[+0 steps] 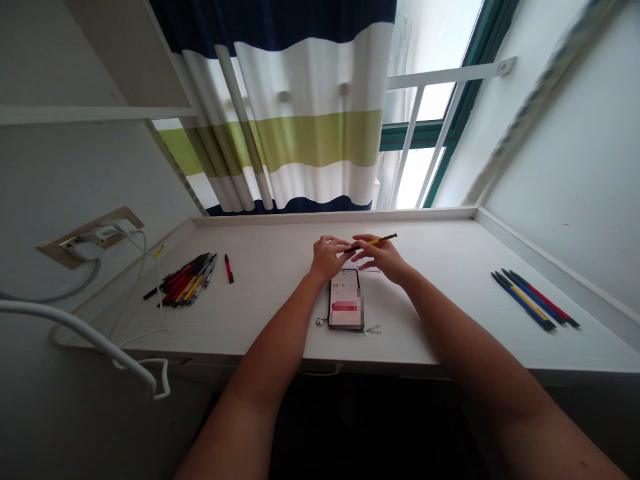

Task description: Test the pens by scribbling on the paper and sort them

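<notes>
A yellow and black pen (384,239) slants up to the right between my two hands, above the middle of the desk. My right hand (386,259) grips it with thumb and fingers. At the pen's lower black end, the fingers of my left hand (327,257) are closed on it. Just below lies a phone (345,300) with timer digits on its screen, partly blurred out. A small pale sheet or card (369,265) shows beneath my hands, mostly covered by them and the phone.
On the left lies a heap of pens (187,283), with one short red and black pen part (229,269) beside it. Several blue, yellow and red pens (535,300) lie side by side on the right. White cables (159,280) hang from a wall socket (90,237) onto the desk (270,267).
</notes>
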A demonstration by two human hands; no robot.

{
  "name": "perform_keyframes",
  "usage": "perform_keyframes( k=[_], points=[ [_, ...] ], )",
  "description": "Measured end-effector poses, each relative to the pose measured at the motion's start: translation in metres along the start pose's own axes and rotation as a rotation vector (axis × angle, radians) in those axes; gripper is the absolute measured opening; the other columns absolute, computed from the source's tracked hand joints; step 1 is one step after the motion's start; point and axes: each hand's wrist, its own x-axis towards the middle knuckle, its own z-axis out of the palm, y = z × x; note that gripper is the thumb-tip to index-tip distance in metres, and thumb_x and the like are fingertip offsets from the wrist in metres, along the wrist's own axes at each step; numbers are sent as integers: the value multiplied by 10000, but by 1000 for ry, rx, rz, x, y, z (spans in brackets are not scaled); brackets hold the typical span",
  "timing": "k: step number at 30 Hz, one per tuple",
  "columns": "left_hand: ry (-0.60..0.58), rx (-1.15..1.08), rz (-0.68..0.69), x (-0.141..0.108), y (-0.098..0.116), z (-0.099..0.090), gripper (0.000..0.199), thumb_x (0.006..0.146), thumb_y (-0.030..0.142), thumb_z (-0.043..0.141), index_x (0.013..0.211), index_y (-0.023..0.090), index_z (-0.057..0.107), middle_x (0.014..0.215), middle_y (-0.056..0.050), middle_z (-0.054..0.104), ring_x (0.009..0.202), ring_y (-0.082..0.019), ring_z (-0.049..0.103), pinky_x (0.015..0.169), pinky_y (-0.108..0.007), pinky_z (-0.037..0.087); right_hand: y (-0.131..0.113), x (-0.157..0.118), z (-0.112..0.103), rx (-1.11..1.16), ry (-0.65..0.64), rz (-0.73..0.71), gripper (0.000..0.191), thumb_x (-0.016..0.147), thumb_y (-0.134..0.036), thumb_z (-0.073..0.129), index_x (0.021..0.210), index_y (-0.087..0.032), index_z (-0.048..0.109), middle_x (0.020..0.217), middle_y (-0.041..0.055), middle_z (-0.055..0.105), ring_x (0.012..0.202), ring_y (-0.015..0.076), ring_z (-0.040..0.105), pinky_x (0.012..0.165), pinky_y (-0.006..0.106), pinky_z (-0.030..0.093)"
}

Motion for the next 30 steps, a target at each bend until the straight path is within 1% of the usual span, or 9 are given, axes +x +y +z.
perform_keyframes(
  k=[3, 5, 6, 8, 11, 13, 16, 22, 30],
  points=[
    [-90, 74, -53, -1, -2, -3, 438, 787, 406, 837, 1214, 327, 781, 1238, -85, 750, 1298, -387, 494, 1174, -584, 250, 12, 4, -2, -269, 57, 10, 354, 903, -520, 724, 857, -170, 734, 580, 24, 641, 492, 141, 615, 434, 244, 546],
    [-176, 208, -123, -1, -5, -8, 633, 792, 380, 817, 1400, 294, 664, 1370, -104, 689, 1371, -392, 462, 1208, -570, 229, 18, 7, -9, -382, 115, 20, 372, 938, -498, 679, 791, -158, 717, 502, 12, 599, 417, 121, 568, 411, 224, 500],
    [-229, 287, -158, -2, -7, -10, 667, 830, 375, 769, 1468, 276, 599, 1443, -107, 642, 1415, -382, 432, 1228, -554, 212, 20, 8, -13, -416, 133, 33, 345, 940, -462, 681, 779, -158, 708, 500, 14, 607, 410, 119, 567, 413, 219, 488],
    [-341, 420, -228, -3, -10, -14, 627, 926, 390, 629, 1529, 259, 523, 1563, -89, 540, 1489, -351, 362, 1258, -524, 175, 23, 10, -19, -464, 155, 39, 267, 920, -369, 697, 748, -165, 676, 500, 7, 615, 404, 114, 558, 418, 212, 462],
    [-449, 487, -307, -4, -12, -16, 549, 995, 455, 470, 1516, 292, 530, 1652, -38, 428, 1531, -328, 306, 1265, -515, 173, 26, 13, -24, -540, 203, 18, 257, 920, -298, 641, 691, -184, 618, 429, -29, 542, 349, 104, 478, 399, 217, 393],
    [-462, 481, -317, -4, -13, -15, 537, 1000, 482, 436, 1501, 322, 542, 1667, -14, 404, 1536, -325, 297, 1261, -518, 187, 28, 14, -23, -571, 243, 25, 263, 929, -301, 595, 692, -189, 613, 412, -38, 514, 328, 109, 451, 391, 230, 360],
    [-457, 465, -319, -4, -13, -13, 550, 993, 494, 432, 1507, 327, 537, 1667, -17, 404, 1540, -330, 286, 1259, -527, 187, 31, 16, -20, -568, 271, 46, 241, 906, -318, 591, 706, -189, 622, 453, -33, 539, 339, 121, 471, 394, 244, 357],
    [-431, 442, -310, -4, -18, -12, 539, 979, 499, 458, 1480, 336, 568, 1651, -20, 432, 1527, -336, 311, 1252, -538, 195, 33, 17, -21, -674, 224, 37, 259, 869, -338, 598, 659, -188, 622, 446, -21, 541, 400, 126, 490, 477, 250, 405],
    [-417, 445, -322, -3, -16, -12, 545, 964, 496, 484, 1467, 316, 591, 1636, -32, 454, 1515, -332, 329, 1248, -524, 210, 35, 20, -23, -683, 197, 13, 289, 861, -413, 586, 676, -195, 629, 468, -14, 550, 462, 148, 524, 534, 269, 428]
  ],
)
